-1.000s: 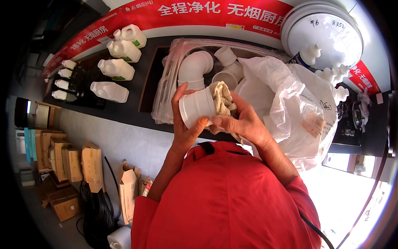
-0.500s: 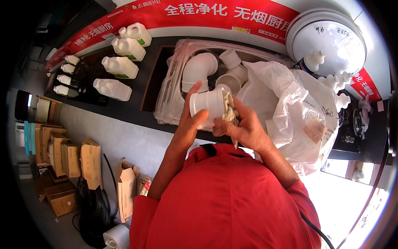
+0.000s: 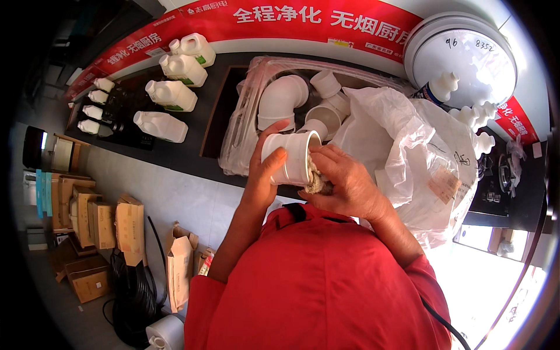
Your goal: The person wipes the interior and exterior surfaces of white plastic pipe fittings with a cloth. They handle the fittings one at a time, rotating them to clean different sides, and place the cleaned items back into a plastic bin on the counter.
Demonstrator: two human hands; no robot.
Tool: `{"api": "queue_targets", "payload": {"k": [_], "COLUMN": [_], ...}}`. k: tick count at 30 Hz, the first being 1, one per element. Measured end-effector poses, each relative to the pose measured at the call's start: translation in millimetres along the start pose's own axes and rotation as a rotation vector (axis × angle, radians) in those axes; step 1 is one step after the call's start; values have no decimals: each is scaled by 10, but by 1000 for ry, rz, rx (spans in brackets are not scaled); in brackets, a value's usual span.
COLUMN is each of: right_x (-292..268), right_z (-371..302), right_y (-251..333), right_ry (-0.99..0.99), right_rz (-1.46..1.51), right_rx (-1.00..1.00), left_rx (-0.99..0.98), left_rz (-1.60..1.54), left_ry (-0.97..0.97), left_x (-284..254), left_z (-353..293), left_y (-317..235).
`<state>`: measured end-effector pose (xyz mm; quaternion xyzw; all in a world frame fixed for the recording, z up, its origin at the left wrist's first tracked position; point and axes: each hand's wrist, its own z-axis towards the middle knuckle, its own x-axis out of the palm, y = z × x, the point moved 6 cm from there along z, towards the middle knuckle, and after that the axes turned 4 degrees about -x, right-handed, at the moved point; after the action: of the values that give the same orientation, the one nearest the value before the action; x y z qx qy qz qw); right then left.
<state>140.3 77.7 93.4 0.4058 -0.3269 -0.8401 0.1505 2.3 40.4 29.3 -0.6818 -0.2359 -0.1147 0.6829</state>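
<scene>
So, your left hand (image 3: 262,182) clasps the white pipe fitting (image 3: 290,157) between thumb and fingers, its open end facing right. There, your right hand (image 3: 350,185) pinches a beige cloth (image 3: 317,182) at the lower rim.

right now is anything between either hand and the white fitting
A beige cloth in the right hand lies partly between it and the open end of the white fitting; nothing visible separates the left hand from the fitting.

White characters run along the red wall banner (image 3: 280,29) facing me; black handwritten digits mark a round white disc (image 3: 461,64), dark handwriting a white bag (image 3: 423,151).
</scene>
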Motion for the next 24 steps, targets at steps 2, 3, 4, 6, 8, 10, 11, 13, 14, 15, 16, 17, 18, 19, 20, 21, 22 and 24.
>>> {"api": "queue_targets", "payload": {"k": [2,3,4,6,8,10,11,13,14,15,16,17,18,19,20,21,22,24], "right_x": [29,49,59,85,94,145,174,196,197,197,181,169,159,116,98,106,121,123], "right_z": [-3,-12,-21,-42,-84,-115,-112,-111,-106,-101,-85,-70,-56,-25,4,9,9,-7], "right_y": [-7,-11,-46,-105,-180,-200,-190,-180,-174,-169,-147,-124,-102,-74,-62,-25,-43,-56], "right_ry": [49,74,81,95,72,-8,-77,-149,-151,-154,-122,-91,-61,-57,-53,-48,-63,-19], "right_rz": [-75,-112,-95,-59,288,664,866,1064,1060,1056,939,822,705,437,169,-99,-92,-124], "right_rx": [-20,-30,-6,41,311,478,508,529,523,517,460,403,346,211,76,-59,-54,-15], "left_rx": [-140,-174,-207,-192,-103,101,203,286,296,307,290,273,256,155,54,-47,-190,-205], "left_rz": [-112,-136,-159,-198,-232,103,270,306,335,363,350,337,323,201,78,-45,-118,-197], "left_ry": [22,9,-1,32,125,85,64,36,25,15,1,-12,-25,-19,-12,-6,4,54], "left_x": [-2,-19,-28,-40,-35,-9,16,15,17,16,-3,-25,-43,-36,-3,19,-13,-12], "left_z": [14,9,17,13,-22,-47,-66,-75,-78,-84,-91,-97,-102,-97,-96,-97,-100,-93], "left_y": [73,120,166,187,142,-6,-73,-102,-120,-134,-118,-98,-82,-55,-51,-21,47,132]}}
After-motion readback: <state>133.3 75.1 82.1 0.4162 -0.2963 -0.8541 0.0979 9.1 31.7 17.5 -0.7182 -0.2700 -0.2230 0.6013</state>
